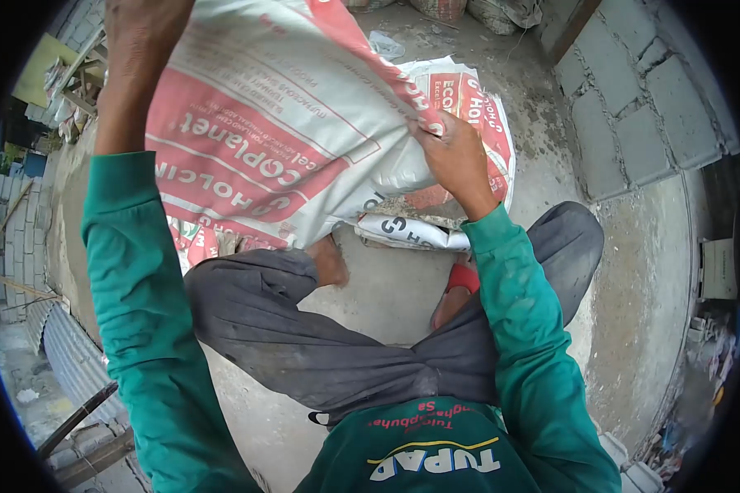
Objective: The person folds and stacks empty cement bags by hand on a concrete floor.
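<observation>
A printed white and red cement bag [247,123], marked Holcim Ecoplanet, is spread out in front of my legs and looks flattened. My right hand [456,156] pinches its right edge between thumb and fingers. At the top left, my left hand [146,25] is raised at the bag's other side, and the sheet stretches up to it. The view's top edge cuts off most of the left fingers. Below my right hand lies a folded bag [415,232] with a grey, dusty edge. Behind it rest more red and white bags [495,140].
Grey block walls stand on the right [645,90] and far left [8,238]. Corrugated metal sheet [78,353] leans at the lower left. Full sacks [501,12] sit at the back, near a scrap of clear plastic [386,45]. My feet are on the concrete floor [362,304], one in a red slipper [462,279].
</observation>
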Motion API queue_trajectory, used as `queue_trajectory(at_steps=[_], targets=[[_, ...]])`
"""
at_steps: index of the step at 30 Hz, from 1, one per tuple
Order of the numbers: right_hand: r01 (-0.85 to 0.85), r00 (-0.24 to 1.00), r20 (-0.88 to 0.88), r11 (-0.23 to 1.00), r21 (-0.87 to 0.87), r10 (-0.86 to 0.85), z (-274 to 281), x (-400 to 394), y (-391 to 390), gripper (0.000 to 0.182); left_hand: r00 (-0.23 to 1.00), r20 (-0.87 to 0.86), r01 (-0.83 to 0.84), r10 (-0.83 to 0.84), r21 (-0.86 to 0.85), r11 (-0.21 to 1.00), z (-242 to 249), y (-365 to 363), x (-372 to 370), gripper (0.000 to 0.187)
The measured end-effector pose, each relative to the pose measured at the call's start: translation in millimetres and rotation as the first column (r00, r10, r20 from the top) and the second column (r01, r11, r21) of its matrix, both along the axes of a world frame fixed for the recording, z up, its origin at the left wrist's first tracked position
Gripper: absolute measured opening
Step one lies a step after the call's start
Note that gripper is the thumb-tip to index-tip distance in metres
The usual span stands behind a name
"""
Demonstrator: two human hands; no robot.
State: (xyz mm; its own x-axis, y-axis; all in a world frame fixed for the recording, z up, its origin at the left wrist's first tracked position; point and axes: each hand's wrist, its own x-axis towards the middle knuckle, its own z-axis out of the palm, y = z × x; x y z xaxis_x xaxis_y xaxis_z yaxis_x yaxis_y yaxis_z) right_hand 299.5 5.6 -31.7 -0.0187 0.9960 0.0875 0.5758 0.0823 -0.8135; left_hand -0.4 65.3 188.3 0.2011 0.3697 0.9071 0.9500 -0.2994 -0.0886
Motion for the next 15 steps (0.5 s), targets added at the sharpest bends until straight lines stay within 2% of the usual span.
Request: queue_trajectory(at_steps=[2, 4, 5, 6, 7, 8, 9, 10, 11, 12, 14, 15], targets=[[0.094, 0.992, -0.077, 0.993, -0.072, -0.099, -33.9, 32.9, 2.9, 0.038, 0.991, -0.07, 0.12, -0.113, 0.11, 0.987, -35.8, -3.6, 43.4, 0.044], [0.215, 0.975, -0.025, 0.966, -0.146, -0.221, -74.5, 76.1, 1.2, 0.041, 0.974, -0.037, 0.223, -0.222, 0.046, 0.974, -76.3, 0.7, 76.8, 0.039], [0.28, 0.96, 0.035, 0.941, -0.192, -0.278, -88.1, 96.8, -4.9, 0.043, 0.989, -0.025, 0.14, -0.145, -0.147, 0.979, -108.7, 8.7, 84.9, 0.051], [0.374, 0.926, 0.166, 0.891, -0.257, -0.34, -100.3, 114.9, -10.4, 0.042, 0.998, -0.025, 0.047, -0.059, -0.342, 0.939, -150.0, 15.4, 89.1, 0.062], [0.465, 0.876, 0.293, 0.833, -0.298, -0.384, -111.0, 128.8, -13.2, 0.042, 0.998, -0.049, -0.003, -0.029, -0.549, 0.836, -195.6, 16.3, 90.7, 0.07], [0.454, 0.88, 0.294, 0.844, -0.284, -0.374, -122.8, 141.0, -11.6, 0.042, 0.997, -0.079, -0.049, -0.011, -0.713, 0.7, -236.9, 20.7, 92.4, 0.078], [0.48, 0.864, 0.339, 0.813, -0.33, -0.372, -136.6, 153.1, -15.5, 0.05, 0.995, -0.029, -0.075, 0.096, -0.854, 0.514, -274.1, 12.5, 96.4, 0.08], [0.507, 0.846, 0.385, 0.778, -0.37, -0.368, -141.9, 160.1, -17.8, 0.058, 0.978, 0.0, -0.065, 0.209, -0.951, 0.302, -310.3, -2.1, 102.1, 0.082], [0.503, 0.847, 0.389, 0.784, -0.363, -0.363, -137.7, 161.9, -19.7, 0.058, 0.927, 0.074, 0.017, 0.368, -0.988, 0.156, -346.2, -15.7, 107.0, 0.092], [0.527, 0.822, 0.431, 0.783, -0.33, -0.372, -131.7, 164.0, -23.5, 0.063, 0.889, 0.056, 0.068, 0.455, -0.998, -0.011, -364.4, -32.4, 113.3, 0.095], [0.551, 0.792, 0.491, 0.771, -0.319, -0.363, -124.4, 164.1, -41.2, 0.07, 0.918, 0.028, 0.073, 0.396, -0.993, -0.098, -417.7, -66.4, 120.6, 0.097], [0.457, 0.681, 0.645, 0.89, -0.004, -0.347, -120.8, 157.6, -43.4, 0.077, 0.905, 0.035, 0.078, 0.423, -0.993, -0.084, -436.2, -72.2, 130.1, 0.098]])
